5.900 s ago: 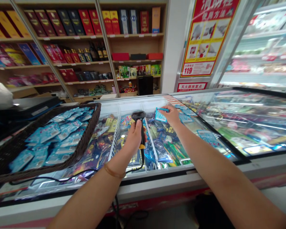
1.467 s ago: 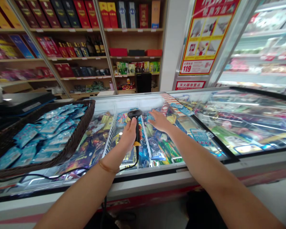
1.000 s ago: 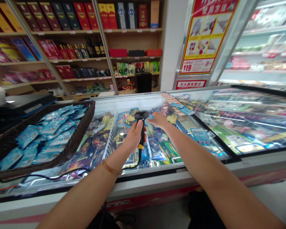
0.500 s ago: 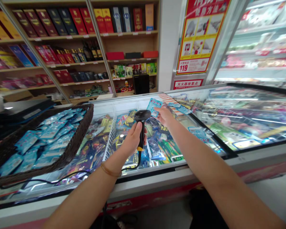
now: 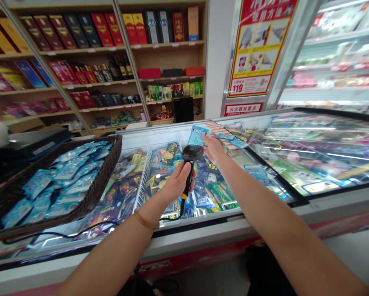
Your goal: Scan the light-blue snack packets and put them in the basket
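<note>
My left hand (image 5: 178,181) is wrapped round the handle of a black barcode scanner (image 5: 192,153), whose cable hangs down and runs left over the freezer glass. In my right hand (image 5: 213,149) a light blue packet (image 5: 197,135) is pinched by its right side, upright just behind the scanner head. The scanner head overlaps the packet's lower edge in the view; I cannot tell whether they touch. Both hands are above the chest freezer (image 5: 203,224), full of colourful wrapped goods. Similar blue packets (image 5: 70,168) fill a dark wicker basket (image 5: 110,176) on the left.
A few more blue packets (image 5: 234,140) lie on the freezer past my right hand. A black sliding-lid frame (image 5: 277,185) crosses the freezer at right. Shelves (image 5: 169,45) with boxes and bottles stand behind, beside a red and yellow poster (image 5: 254,49).
My left hand has moved the scanner slightly right and down, tilting its head toward the packet. The packet in my right hand has shifted a little left.
</note>
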Available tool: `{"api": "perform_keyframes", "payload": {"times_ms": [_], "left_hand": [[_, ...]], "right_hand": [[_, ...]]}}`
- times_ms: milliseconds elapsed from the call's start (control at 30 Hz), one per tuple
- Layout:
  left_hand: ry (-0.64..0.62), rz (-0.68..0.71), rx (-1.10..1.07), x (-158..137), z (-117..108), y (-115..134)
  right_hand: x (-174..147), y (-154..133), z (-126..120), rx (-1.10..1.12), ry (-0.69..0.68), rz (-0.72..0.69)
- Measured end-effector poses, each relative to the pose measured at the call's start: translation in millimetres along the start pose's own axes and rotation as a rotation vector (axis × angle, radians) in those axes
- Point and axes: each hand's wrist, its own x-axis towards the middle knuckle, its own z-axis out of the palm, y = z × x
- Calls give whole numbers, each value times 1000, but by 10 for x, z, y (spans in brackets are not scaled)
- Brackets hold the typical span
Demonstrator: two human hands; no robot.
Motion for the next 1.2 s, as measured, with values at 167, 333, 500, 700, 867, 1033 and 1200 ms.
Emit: {"api": "perform_keyframes", "payload": {"times_ms": [167,333,500,700,867,1033,1200], "left_hand": [[-24,-8,15,13,-10,-16],[82,-12,-24,15,10,-28],[337,-11,-87,-29,-97,213],[601,38,-204,-285,-679,820],[866,180,-222,-664,-1332,1165],[1077,245,-244,-1003,-1772,1261],[1171,208,-267,-1168,-1937,1253]], "right_hand": [[23,35,-12,49,-18,-1],[57,115,-39,-16,83,17],[-2,157,49,-137,237,103],[-102,115,636,-128,68,218],[-166,59,1574,-106,-119,242],[-350,13,2640,1,-386,318],[-517,11,3280,138,-571,347]]}}
